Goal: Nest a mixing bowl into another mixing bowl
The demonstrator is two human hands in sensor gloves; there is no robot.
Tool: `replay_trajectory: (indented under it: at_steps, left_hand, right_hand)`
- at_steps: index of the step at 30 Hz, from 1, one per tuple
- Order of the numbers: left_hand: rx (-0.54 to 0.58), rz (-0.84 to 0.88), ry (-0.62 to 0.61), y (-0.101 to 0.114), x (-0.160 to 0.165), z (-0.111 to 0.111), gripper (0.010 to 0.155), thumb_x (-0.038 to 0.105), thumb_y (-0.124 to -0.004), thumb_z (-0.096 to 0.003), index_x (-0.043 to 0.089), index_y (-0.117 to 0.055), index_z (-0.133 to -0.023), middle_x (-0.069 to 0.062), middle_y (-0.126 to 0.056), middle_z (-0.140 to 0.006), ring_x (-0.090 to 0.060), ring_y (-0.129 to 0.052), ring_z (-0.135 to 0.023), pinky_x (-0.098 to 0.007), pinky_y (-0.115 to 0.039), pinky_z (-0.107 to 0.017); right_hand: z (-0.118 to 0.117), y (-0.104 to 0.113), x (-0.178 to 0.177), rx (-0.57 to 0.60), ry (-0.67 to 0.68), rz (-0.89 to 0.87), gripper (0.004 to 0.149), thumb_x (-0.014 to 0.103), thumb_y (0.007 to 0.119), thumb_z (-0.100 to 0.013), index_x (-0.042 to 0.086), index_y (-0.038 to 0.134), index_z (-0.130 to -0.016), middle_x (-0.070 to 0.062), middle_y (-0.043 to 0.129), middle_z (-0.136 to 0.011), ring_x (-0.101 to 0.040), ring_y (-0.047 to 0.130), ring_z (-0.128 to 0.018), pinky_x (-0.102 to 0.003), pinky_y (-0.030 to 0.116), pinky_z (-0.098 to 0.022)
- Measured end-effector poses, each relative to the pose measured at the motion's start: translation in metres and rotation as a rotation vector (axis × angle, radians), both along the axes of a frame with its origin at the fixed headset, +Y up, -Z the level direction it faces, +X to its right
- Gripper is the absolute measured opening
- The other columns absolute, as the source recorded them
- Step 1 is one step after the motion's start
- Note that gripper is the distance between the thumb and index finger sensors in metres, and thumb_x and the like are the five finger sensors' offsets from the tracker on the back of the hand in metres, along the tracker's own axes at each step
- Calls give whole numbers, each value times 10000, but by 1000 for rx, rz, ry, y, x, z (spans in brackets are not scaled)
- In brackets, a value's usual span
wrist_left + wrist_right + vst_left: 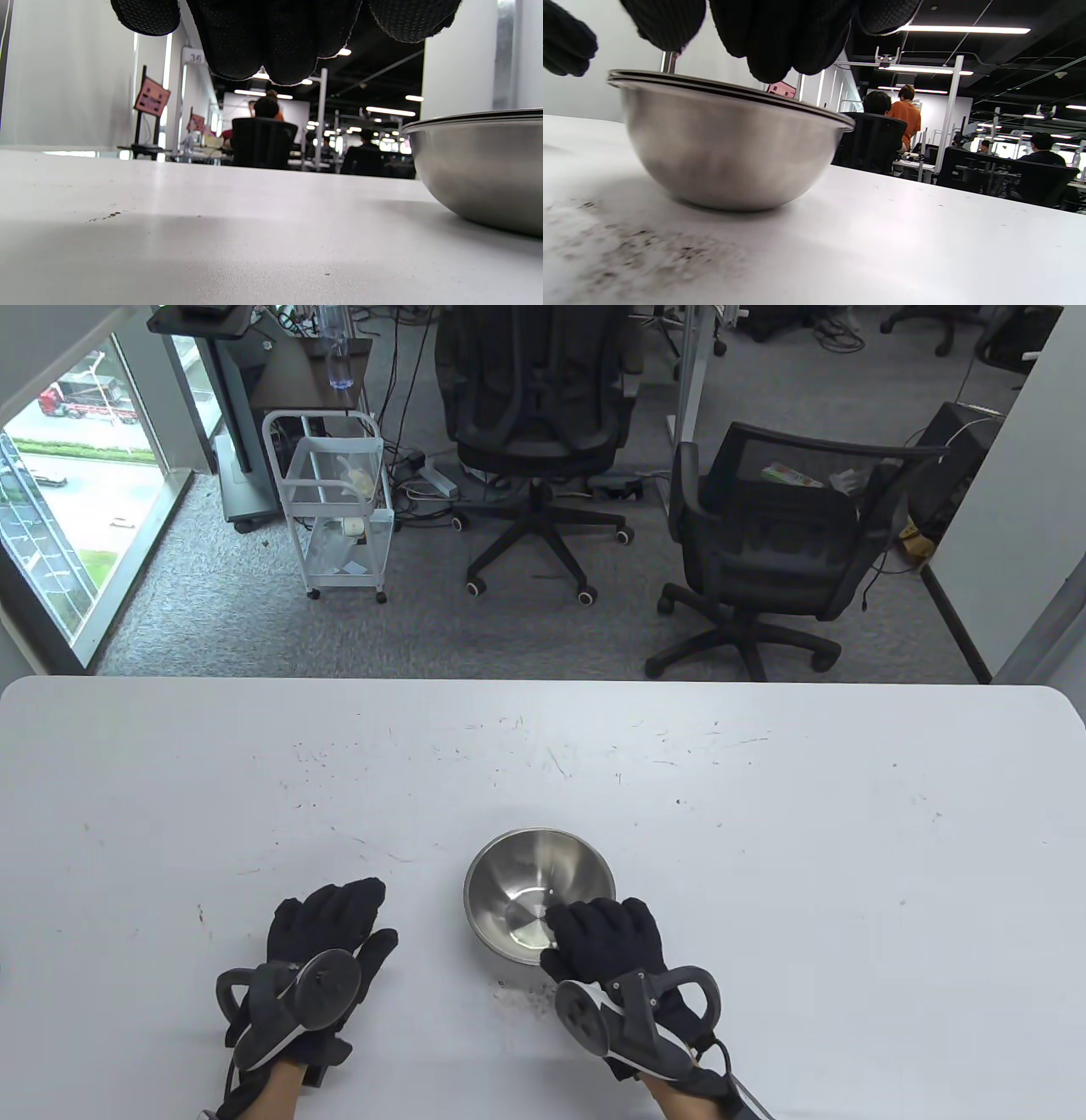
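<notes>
A steel mixing bowl point(522, 874) stands upright on the white table point(764, 831), near the front middle. Its rim shows as two stacked edges in the right wrist view point(725, 144) and in the left wrist view point(479, 169), so a second bowl sits nested inside it. My right hand point(594, 937) is at the bowl's near right rim, its fingers point(780, 34) reaching over the edge; I see no firm grip. My left hand point(327, 925) rests palm down on the table left of the bowl, apart from it, holding nothing.
Dark specks and scuffs mark the table just in front of the bowl point(522, 997). Beyond the table's far edge stand two black office chairs point(764, 534) and a white wire cart point(339, 509) on the carpet.
</notes>
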State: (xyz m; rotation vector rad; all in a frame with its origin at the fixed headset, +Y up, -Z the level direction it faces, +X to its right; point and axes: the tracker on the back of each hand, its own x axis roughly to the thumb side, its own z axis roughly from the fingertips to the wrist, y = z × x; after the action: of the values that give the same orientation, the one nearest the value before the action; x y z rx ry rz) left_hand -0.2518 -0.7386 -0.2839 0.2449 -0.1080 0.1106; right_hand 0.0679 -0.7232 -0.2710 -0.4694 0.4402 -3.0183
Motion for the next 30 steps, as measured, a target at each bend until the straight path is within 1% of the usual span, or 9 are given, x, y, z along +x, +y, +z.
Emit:
replay_trajectory:
  at_steps: [6, 14, 30]
  left_hand:
    - [1, -4, 1, 0, 0, 0, 663, 613, -658, -512, 361, -632, -1124, 68, -810, -1121, -243, -781, -1046, -611, -602, -767]
    - [1, -12, 5, -1, 0, 0, 664, 614, -657, -512, 363, -629, -1125, 69, -807, -1123, -244, -781, -1046, -611, -602, -767]
    - [-14, -45, 23, 0, 0, -2, 666, 617, -655, -513, 366, -623, -1129, 71, -799, -1129, -243, -773, -1053, -610, -599, -771]
  right_hand:
    - [1, 4, 24, 30, -57, 1, 558, 555, 785, -447, 316, 789, -952, 46, 929, -926, -242, 887, -880, -548, 644, -704]
    - [2, 0, 53, 36, -122, -11, 572, 560, 783, -450, 315, 769, -966, 42, 902, -952, -250, 872, -897, -553, 641, -705]
    - [1, -6, 82, 16, -189, -72, 590, 565, 785, -447, 316, 750, -981, 36, 884, -974, -259, 859, -911, -559, 637, -706]
